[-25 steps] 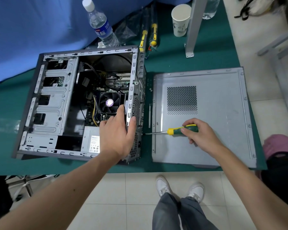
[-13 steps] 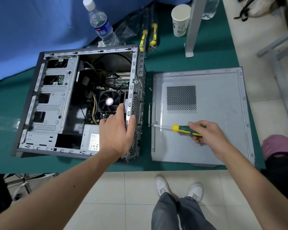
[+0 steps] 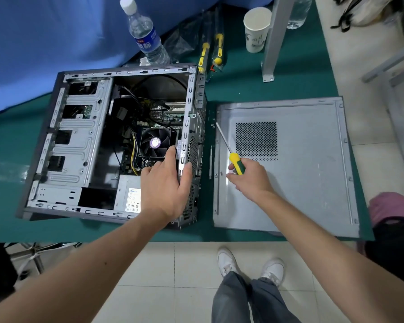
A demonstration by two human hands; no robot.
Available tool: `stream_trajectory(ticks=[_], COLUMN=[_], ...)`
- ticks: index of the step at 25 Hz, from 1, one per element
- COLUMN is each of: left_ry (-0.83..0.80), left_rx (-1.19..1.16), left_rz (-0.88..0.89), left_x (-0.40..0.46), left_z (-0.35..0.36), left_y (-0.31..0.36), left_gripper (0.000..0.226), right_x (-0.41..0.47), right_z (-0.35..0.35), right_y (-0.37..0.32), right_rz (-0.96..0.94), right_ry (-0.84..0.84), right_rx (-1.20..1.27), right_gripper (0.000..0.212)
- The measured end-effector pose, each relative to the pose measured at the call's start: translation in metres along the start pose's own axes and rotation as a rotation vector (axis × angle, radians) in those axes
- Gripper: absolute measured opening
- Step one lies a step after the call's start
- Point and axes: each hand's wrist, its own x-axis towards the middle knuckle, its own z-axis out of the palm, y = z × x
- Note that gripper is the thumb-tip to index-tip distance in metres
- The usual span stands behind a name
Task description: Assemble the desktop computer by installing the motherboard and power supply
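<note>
The open computer case (image 3: 117, 145) lies on its side toward the worktop's (image 3: 243, 89) left half, motherboard (image 3: 159, 117) and power supply (image 3: 128, 197) inside. The left hand (image 3: 166, 185) grips its rear wall, fingers (image 3: 170, 155) inside and thumb outside. The right hand (image 3: 250, 180) pinches a screwdriver (image 3: 231, 152) over the loose side panel (image 3: 313, 171), tip pointing to the far edge.
</note>
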Motion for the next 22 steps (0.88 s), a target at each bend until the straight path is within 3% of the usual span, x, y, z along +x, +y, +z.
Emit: stream_trajectory(ticks=[4, 17, 19, 22], left_ry=[0.004, 0.006, 0.005, -0.001], left_rx=[0.009, 0.018, 0.016, 0.015], left_rz=[-0.004, 0.001, 0.002, 0.003], left_x=[0.0, 0.0, -0.001, -0.001], left_z=[0.0, 0.0, -0.001, 0.0], left_y=[0.0, 0.001, 0.0, -0.002], left_gripper=[0.067, 0.069, 0.069, 0.069], right_x=[0.011, 0.012, 0.009, -0.001], right_z=[0.014, 0.031, 0.031, 0.025], right_y=[0.002, 0.009, 0.011, 0.009], right_rz=[-0.057, -0.078, -0.07, 0.061], right_ry=[-0.002, 0.11, 0.118, 0.168], right_rx=[-0.172, -0.232, -0.107, 0.269], right_gripper=[0.007, 0.032, 0.031, 0.027])
